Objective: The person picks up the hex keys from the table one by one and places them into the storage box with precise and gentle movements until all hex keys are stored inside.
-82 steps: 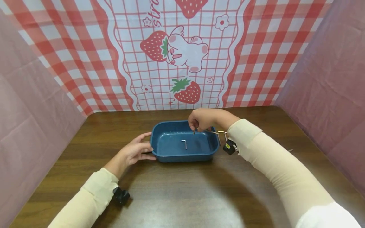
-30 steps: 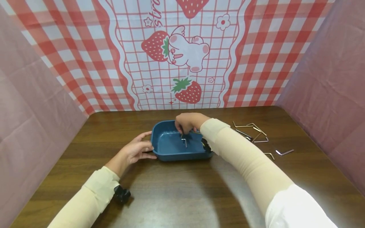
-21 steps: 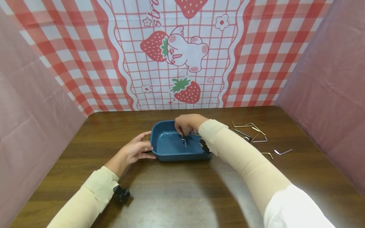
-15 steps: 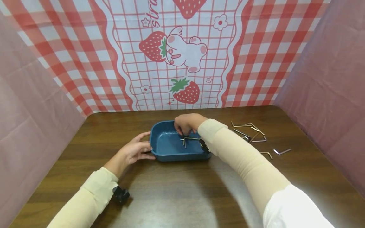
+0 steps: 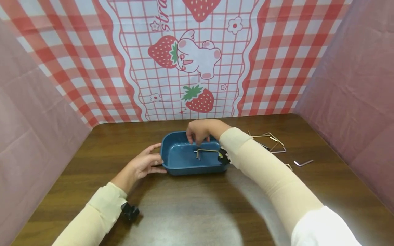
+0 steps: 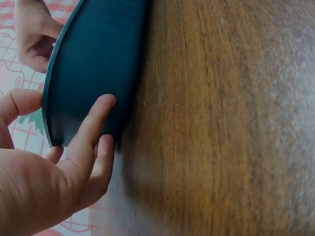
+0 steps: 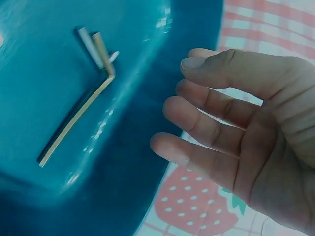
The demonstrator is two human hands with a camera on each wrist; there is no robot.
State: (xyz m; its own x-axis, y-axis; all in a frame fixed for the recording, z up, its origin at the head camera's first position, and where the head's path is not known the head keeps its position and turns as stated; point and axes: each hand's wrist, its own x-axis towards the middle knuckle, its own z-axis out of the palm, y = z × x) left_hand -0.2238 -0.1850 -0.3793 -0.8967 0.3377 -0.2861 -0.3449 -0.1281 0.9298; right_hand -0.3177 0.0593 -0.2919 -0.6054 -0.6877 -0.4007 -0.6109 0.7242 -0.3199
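Observation:
A blue rectangular tray (image 5: 176,160) stands on the wooden table. My left hand (image 5: 143,164) holds its left end; the left wrist view has the fingers against the outer wall (image 6: 93,73) and one at the rim. Inside the tray lie a brass-coloured hex key (image 7: 78,115) and a silver hex key (image 7: 89,46), the brass one crossing over the silver. Over the tray's far side hovers my right hand (image 5: 200,130). Its fingers (image 7: 202,120) are loosely bent and apart, with nothing between them, and the hex keys lie clear of them.
Several brass and silver hex keys lie in a loose pile right of the tray, one silver key (image 5: 278,152) among them, partly behind my right forearm. Another silver hex key (image 5: 303,164) lies farther right. A strawberry-print cloth (image 5: 197,78) hangs behind the table (image 5: 172,212).
My right hand carried the brass hex key into the tray, let it go onto the silver one, and has now lifted slightly. The left hand has stayed at the tray's end.

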